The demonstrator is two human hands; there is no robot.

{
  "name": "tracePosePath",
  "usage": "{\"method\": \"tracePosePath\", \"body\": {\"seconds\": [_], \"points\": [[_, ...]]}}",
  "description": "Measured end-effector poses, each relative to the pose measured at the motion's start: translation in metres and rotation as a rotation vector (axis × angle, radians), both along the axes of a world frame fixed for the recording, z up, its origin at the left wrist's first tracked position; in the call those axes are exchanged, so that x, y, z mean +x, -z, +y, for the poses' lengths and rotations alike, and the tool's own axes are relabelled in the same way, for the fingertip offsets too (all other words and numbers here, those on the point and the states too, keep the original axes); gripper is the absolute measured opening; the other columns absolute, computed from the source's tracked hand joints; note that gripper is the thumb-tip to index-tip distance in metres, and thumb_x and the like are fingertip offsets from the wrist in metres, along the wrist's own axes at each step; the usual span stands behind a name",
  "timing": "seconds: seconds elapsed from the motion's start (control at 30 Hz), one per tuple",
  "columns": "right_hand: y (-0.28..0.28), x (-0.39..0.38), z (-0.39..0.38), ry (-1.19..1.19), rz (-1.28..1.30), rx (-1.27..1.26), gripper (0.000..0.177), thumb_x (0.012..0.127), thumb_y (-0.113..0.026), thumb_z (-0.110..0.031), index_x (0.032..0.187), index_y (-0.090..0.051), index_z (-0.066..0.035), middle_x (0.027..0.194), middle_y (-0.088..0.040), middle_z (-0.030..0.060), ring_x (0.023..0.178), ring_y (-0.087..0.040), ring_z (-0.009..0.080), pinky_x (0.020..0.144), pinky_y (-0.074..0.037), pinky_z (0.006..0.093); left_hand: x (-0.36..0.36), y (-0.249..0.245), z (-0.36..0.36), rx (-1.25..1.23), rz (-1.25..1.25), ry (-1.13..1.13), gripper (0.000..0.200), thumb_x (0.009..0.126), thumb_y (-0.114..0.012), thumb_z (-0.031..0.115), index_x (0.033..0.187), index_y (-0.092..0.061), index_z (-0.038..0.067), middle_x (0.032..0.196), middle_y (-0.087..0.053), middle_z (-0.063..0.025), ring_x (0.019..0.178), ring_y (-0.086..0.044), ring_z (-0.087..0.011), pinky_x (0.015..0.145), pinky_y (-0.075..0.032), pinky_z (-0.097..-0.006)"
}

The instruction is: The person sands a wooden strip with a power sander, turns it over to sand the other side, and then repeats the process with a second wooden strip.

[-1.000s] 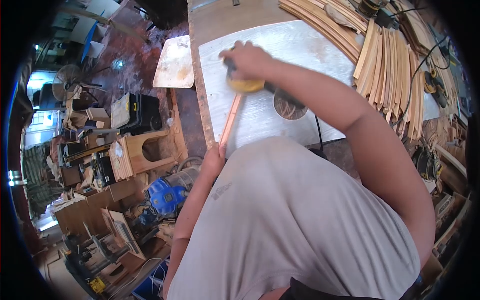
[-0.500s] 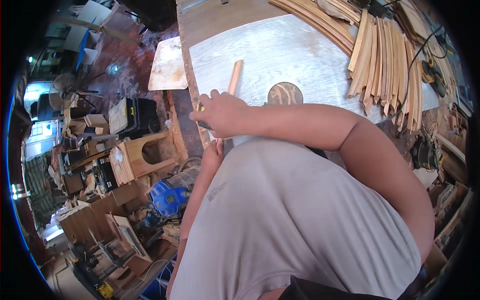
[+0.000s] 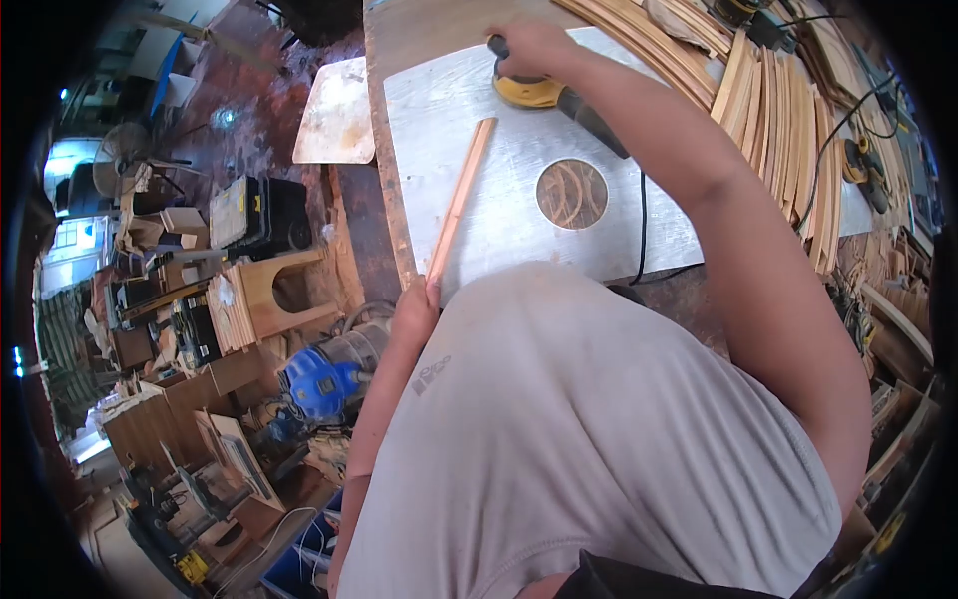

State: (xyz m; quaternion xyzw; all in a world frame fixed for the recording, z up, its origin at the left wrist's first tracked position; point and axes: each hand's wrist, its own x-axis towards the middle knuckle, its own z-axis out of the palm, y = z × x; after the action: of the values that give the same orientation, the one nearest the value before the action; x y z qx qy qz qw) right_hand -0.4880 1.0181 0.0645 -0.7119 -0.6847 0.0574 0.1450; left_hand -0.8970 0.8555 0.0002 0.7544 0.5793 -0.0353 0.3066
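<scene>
My right hand [image 3: 537, 50] is closed around the top of a yellow-and-black orbital sander [image 3: 529, 93] at the far side of the pale metal-looking sheet [image 3: 429, 120]. The sander's dark rear end points toward my forearm, and a black cord hangs below it. My left hand [image 3: 415, 311], low at the table's left edge, pinches the near end of a narrow wooden strip [image 3: 463, 195]. That strip slants away across the sheet, its far end lying short of the sander. Right of the strip, a round opening [image 3: 572, 194] in the sheet shows brown wood with curved marks.
Many wooden strips [image 3: 773, 140] lie stacked at the right, more [image 3: 639, 45] at the back. Another yellow-and-black power tool [image 3: 866, 170] rests beyond them. On the left floor stand a blue-topped machine [image 3: 321, 382], a black toolbox [image 3: 264, 220] and a cut-out panel [image 3: 284, 295].
My right hand has swung from the strip's near part to the far side of the sheet with the sander, uncovering the strip. My left hand keeps its hold on the near end.
</scene>
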Motion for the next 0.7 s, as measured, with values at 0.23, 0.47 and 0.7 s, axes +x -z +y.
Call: {"method": "tracePosePath", "body": {"seconds": [0.23,0.47,0.7], "points": [[0.000,-0.015,-0.009,-0.087,0.051,0.001,0.065,0.073,-0.075,-0.030,0.135,-0.058,-0.022,0.113,-0.065,0.0176,0.108,-0.062,0.0364,0.095,-0.051,0.0433,0.001,-0.001,-0.001,0.012,0.009,0.000,0.037,0.104,-0.045,0.033,0.096,-0.056,-0.001,0.086,-0.063,-0.0325,0.086,-0.060,-0.0520,0.075,-0.045,-0.0588],[-0.013,-0.068,-0.028,-0.114,0.020,-0.023,0.063,0.075,-0.072,-0.027,0.137,-0.056,-0.028,0.120,-0.061,0.0190,0.111,-0.061,0.0376,0.094,-0.054,0.0448,0.007,-0.006,0.001,0.024,0.017,0.014,0.040,0.104,-0.043,0.035,0.097,-0.057,-0.002,0.087,-0.063,-0.0324,0.087,-0.060,-0.0520,0.075,-0.046,-0.0585],[-0.022,-0.102,-0.047,-0.242,0.025,-0.015,0.064,0.076,-0.073,-0.029,0.138,-0.055,-0.030,0.120,-0.060,0.0171,0.108,-0.062,0.0382,0.091,-0.055,0.0470,0.017,-0.014,0.002,0.017,-0.018,0.008,0.043,0.105,-0.041,0.036,0.098,-0.058,-0.002,0.090,-0.063,-0.0323,0.091,-0.059,-0.0519,0.078,-0.046,-0.0579]]}}
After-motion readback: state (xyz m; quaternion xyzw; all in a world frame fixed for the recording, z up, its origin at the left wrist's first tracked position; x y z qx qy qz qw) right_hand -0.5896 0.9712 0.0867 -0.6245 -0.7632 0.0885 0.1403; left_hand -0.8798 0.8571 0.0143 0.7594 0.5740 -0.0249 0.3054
